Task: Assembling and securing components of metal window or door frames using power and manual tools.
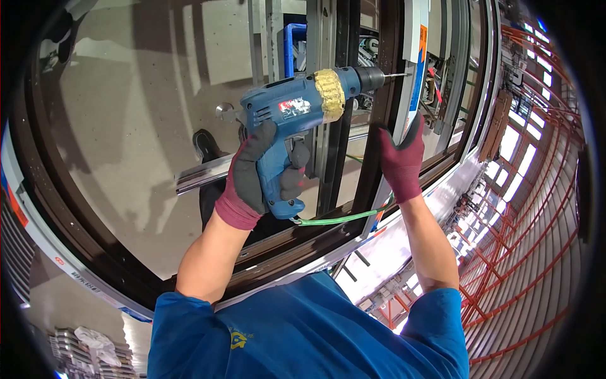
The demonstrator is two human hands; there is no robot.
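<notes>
The left hand (252, 177) has its fingers clamped on the grip of a blue drill (303, 114), whose bit points at the dark window frame (372, 126). Just right of the drill, the right hand (401, 158) presses against that frame, fingers together, beside a white strip (413, 76). A green cord (341, 218) hangs below the drill.

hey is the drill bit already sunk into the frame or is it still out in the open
Out. The bit on the blue drill shows its whole bare length, its tip just short of the white strip the right hand steadies; the left hand grips the drill.
</notes>
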